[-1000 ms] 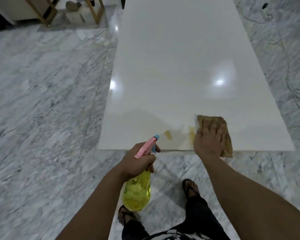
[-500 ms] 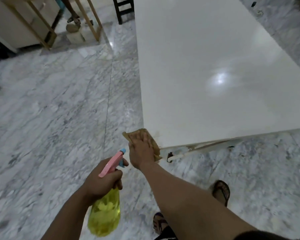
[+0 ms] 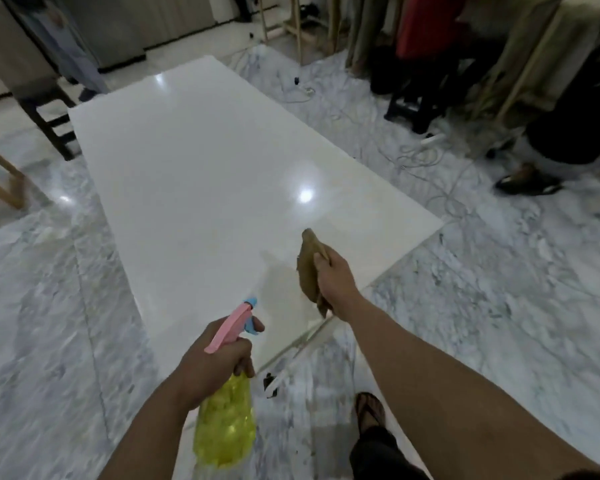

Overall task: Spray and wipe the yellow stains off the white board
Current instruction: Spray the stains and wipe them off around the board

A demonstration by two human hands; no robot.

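Note:
The glossy white board [image 3: 201, 174] lies flat just above the marble floor, running away from me toward the upper left. I see no yellow stain on it from here. My left hand [image 3: 212, 365] grips a yellow spray bottle [image 3: 226, 434] with a pink and blue trigger head, held low over the board's near corner. My right hand [image 3: 333, 275] holds a bunched brown cloth [image 3: 307, 268] lifted above the board's near right part, hanging free and not touching the surface.
White cables [image 3: 413, 157] trail over the marble floor [image 3: 499, 306] right of the board. A person's sandalled foot [image 3: 523, 183] and dark stools stand at the right. A wooden frame leg [image 3: 4, 181] and a dark chair [image 3: 49, 116] sit at the left. My sandalled foot [image 3: 369, 410] is near the board's corner.
My right hand has lifted the cloth off the board's corner and holds it in the air. My view has swung right and up, showing the whole board.

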